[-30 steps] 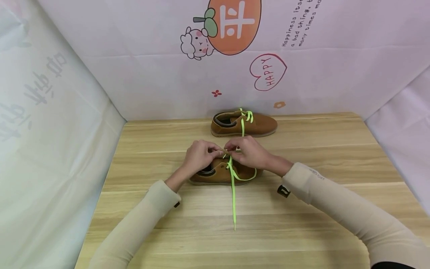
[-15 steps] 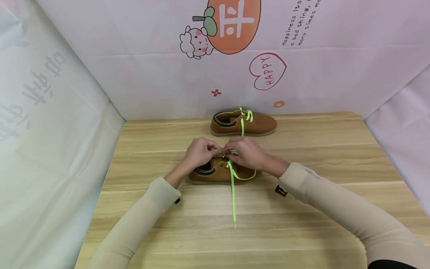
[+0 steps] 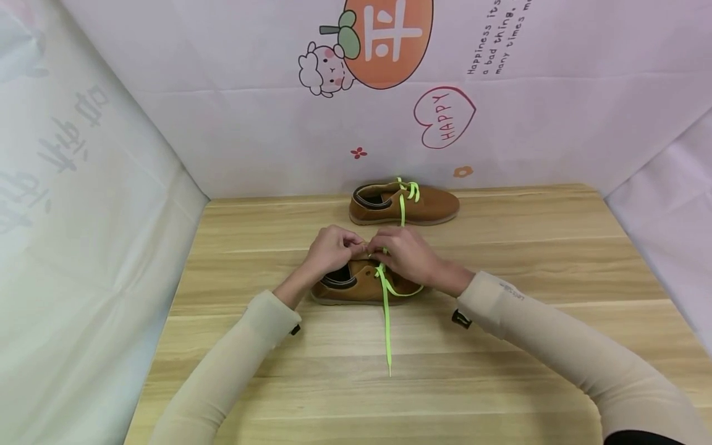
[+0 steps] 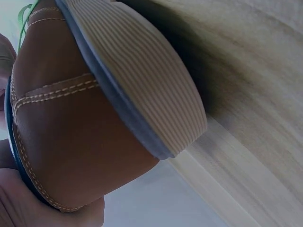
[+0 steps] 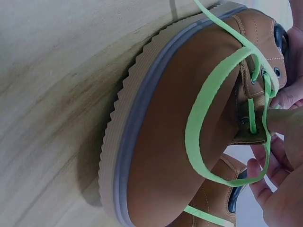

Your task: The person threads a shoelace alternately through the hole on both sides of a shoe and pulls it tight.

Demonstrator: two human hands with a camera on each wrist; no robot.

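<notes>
A brown leather shoe (image 3: 364,289) stands on the wooden table, toe to the right. Its bright green shoelace (image 3: 387,321) runs through the front eyelets; one end trails towards me across the table. My left hand (image 3: 329,250) pinches the shoe's far eyelet flap, over the opening. Right beside those fingertips, my right hand (image 3: 410,253) pinches the lace's other end, its tip poking out. In the right wrist view the lace (image 5: 193,132) loops loosely over the toe. The left wrist view shows the heel (image 4: 71,137). The far eyelets are mostly hidden by my hands.
Behind, a second brown shoe (image 3: 436,207) with green laces stands along the table's back edge, against a printed white cloth wall (image 3: 267,142). Another white cloth wall (image 3: 111,185) rises on the left. The wooden table (image 3: 500,383) extends around the near shoe.
My right hand has shifted slightly left, and its fingertips have come in closer to the left hand's. The near shoe has slid a touch left. My left hand keeps its hold.
</notes>
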